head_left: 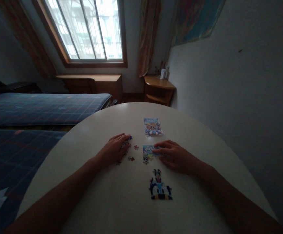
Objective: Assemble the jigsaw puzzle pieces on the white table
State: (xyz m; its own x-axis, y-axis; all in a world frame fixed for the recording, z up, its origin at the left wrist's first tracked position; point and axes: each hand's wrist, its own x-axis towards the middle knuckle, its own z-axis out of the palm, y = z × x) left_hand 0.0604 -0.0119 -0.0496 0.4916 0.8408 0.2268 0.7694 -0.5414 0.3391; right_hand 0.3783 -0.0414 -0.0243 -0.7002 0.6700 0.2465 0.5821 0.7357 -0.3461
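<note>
My left hand (pixel 114 149) lies over a pile of loose jigsaw puzzle pieces (pixel 126 143), fingers stretched out and partly hiding them. Two loose pieces, a reddish puzzle piece (pixel 136 147) and a darker puzzle piece (pixel 131 158), rest just right of it. My right hand (pixel 172 155) has its fingers extended across the right side of a partly joined puzzle section (pixel 146 152), covering some of it. Closer to me is a second joined section (pixel 160 190) with a blue and black cartoon picture. Beyond both hands lies a colourful picture sheet (pixel 153 126).
The round white table (pixel 102 201) fills the foreground. Beds with blue plaid covers (pixel 46 107) stand at the left, and a white wall (pixel 241 87) runs along the right. A wooden desk (pixel 107 78) and a corner shelf (pixel 159 83) are at the back.
</note>
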